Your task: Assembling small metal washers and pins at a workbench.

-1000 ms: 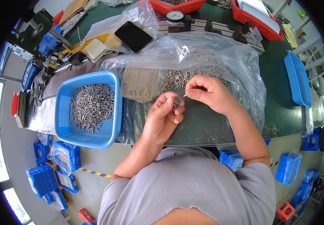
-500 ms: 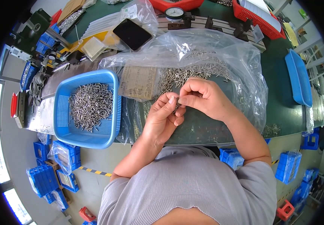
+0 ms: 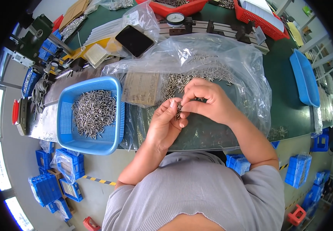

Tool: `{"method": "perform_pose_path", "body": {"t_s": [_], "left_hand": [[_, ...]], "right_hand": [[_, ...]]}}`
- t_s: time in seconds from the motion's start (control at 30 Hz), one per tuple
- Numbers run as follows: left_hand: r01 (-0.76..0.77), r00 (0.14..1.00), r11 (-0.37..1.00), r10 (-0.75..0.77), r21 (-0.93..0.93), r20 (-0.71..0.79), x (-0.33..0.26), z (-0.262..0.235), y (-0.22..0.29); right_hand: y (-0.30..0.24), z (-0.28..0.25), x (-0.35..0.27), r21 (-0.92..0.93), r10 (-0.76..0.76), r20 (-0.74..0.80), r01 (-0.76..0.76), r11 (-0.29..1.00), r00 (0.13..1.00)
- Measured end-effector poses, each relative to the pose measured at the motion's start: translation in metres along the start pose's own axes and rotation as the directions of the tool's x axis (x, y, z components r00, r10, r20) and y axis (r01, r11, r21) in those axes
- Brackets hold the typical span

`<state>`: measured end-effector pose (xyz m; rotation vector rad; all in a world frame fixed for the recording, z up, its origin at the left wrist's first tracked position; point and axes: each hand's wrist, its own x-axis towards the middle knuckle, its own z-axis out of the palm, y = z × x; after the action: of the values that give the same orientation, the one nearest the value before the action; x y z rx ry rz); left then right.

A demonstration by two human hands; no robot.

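My left hand [image 3: 165,125] is curled palm-up over the table edge, its fingers closed around several small metal pins [image 3: 178,111]. Against its fingertips, my right hand [image 3: 210,103] pinches with thumb and forefinger; whatever sits in that pinch is too small and covered to make out. Just beyond both hands, a loose heap of the same silvery pins [image 3: 197,77] lies on a clear plastic bag [image 3: 247,61]. To the left stands a blue plastic basket [image 3: 61,115] holding a large pile of metal pins [image 3: 94,113].
A brown printed card [image 3: 140,88] lies under the plastic between basket and heap. Farther back are a black phone [image 3: 135,41], a dial gauge [image 3: 175,19] on a metal rail and a red basket [image 3: 247,21]. A blue tray [image 3: 304,79] stands at the right edge.
The view has shifted slightly. My right fingers have drawn a little in the pinch, and the pins in my left hand show more now. Both hands stay together in the same place.
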<state>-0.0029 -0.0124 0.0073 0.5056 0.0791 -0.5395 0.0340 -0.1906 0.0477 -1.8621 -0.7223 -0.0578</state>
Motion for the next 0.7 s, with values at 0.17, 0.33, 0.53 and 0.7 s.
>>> {"method": "perform_pose_path", "body": {"t_s": [0.17,0.33,0.53,0.7], "left_hand": [[-0.039,0.999,0.999,0.039,-0.007,0.026,0.001,-0.001,0.003],[-0.031,0.998,0.999,0.033,-0.042,0.053,0.002,-0.003,0.002],[-0.023,0.998,0.998,0.026,-0.053,0.060,0.002,-0.002,0.003],[-0.027,0.998,0.998,0.030,-0.052,0.053,0.001,-0.004,0.003]], "right_hand": [[0.001,-0.024,-0.001,-0.088,0.292,-0.092,-0.300,0.950,0.952],[0.011,-0.031,-0.008,-0.440,0.211,0.095,-0.149,0.885,0.973],[0.014,-0.022,-0.008,-0.556,0.149,0.132,-0.051,0.829,0.980],[0.002,-0.018,-0.002,-0.024,0.410,0.056,-0.410,0.912,0.910]]}}
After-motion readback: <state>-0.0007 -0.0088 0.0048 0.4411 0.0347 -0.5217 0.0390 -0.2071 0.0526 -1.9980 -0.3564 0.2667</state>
